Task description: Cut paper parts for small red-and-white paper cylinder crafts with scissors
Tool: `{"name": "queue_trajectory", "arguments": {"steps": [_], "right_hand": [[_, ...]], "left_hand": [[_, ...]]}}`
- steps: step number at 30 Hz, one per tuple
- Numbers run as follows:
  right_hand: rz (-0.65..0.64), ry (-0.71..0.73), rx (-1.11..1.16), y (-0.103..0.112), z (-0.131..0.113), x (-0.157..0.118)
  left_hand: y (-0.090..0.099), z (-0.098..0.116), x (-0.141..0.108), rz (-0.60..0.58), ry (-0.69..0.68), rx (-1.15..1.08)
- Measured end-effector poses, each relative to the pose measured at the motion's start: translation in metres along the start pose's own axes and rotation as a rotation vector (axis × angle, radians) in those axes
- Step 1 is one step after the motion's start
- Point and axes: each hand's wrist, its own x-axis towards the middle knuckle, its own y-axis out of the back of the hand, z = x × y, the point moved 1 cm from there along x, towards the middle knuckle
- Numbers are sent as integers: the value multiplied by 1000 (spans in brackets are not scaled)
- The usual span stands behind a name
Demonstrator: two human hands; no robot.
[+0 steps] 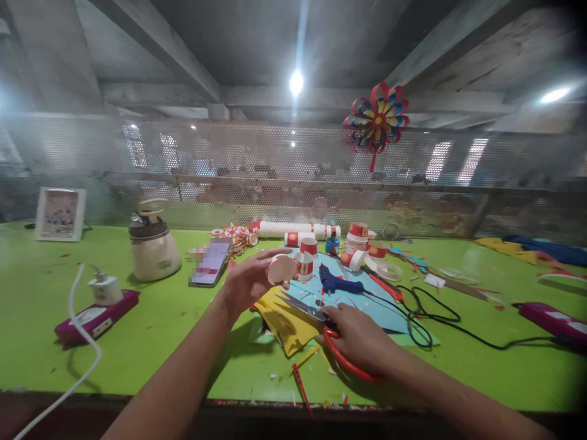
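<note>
My left hand (pixel 257 276) is closed round a paper cup (pixel 282 270), its pale round end turned toward me. Scissors (pixel 302 310) with red handles are in my right hand (pixel 355 333), the blades pointing up and left, lower than the cup. Under the blades lies yellow paper (pixel 288 333). Just behind my left hand stand red and white paper cups (pixel 309 247). A blue glue gun (pixel 339 282) rests on light blue paper (pixel 380 311) beyond my right hand.
Left are a phone (pixel 210 263), a bottle (pixel 155 250) and a purple power strip (pixel 98 318) with a white cable. A black cord (pixel 477 340) runs to a second strip (pixel 554 322) at right. More stacked cups (pixel 358 235) and a tape roll (pixel 387 271) sit behind.
</note>
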Motion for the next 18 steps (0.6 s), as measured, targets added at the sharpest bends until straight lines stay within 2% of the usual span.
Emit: {"name": "queue_trajectory", "arguments": {"steps": [6,10,15,18], "right_hand": [[-107,113,-49,23,8,14],[-133,147,-83,27,5,11],[-111,162,-111,35,5,5],[-107,208,-24,47,8,4]], "left_hand": [[7,-11,8,255,83,-112],[10,-13,12,390,120,-209],[14,-15,15,475,166,-303],[18,-19,17,495,172,-328]]}}
